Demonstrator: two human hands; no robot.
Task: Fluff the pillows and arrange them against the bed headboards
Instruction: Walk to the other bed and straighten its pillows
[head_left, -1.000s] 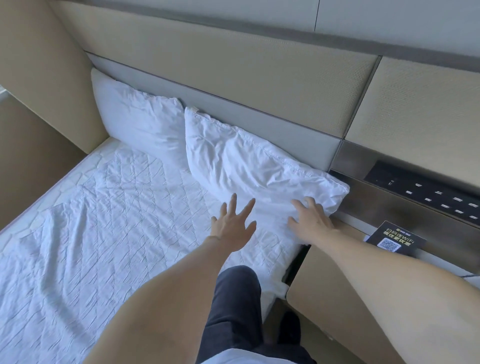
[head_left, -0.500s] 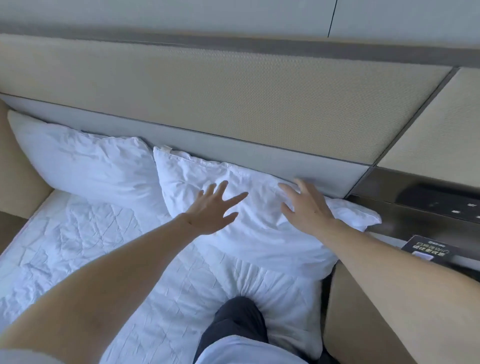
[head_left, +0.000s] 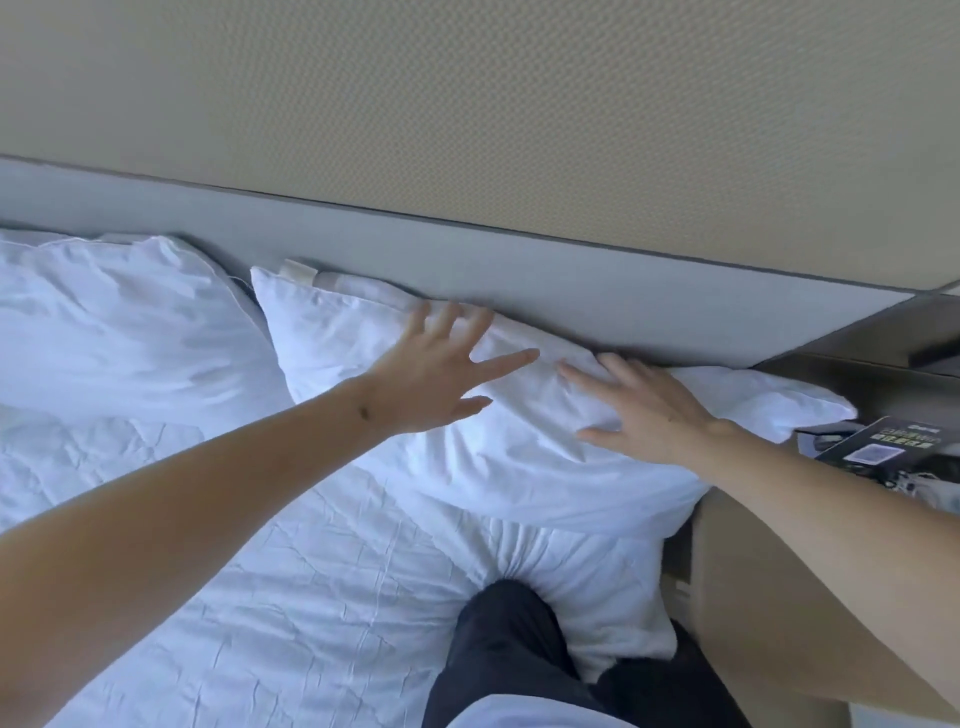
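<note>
Two white pillows, both at the head of the bed, along the grey band of the headboard (head_left: 519, 275).

Near pillow (head_left: 519, 452): centre to right of frame, lying angled, its top edge pressed against the headboard, right corner poking out toward the right edge of frame. Cover creased and dented. A tag or seam end shows at its upper left corner.

Far pillow (head_left: 114, 332): left of frame, plump, wrinkled, propped against the same band. The two pillows meet or nearly meet at their inner corners; cannot tell which.
</note>
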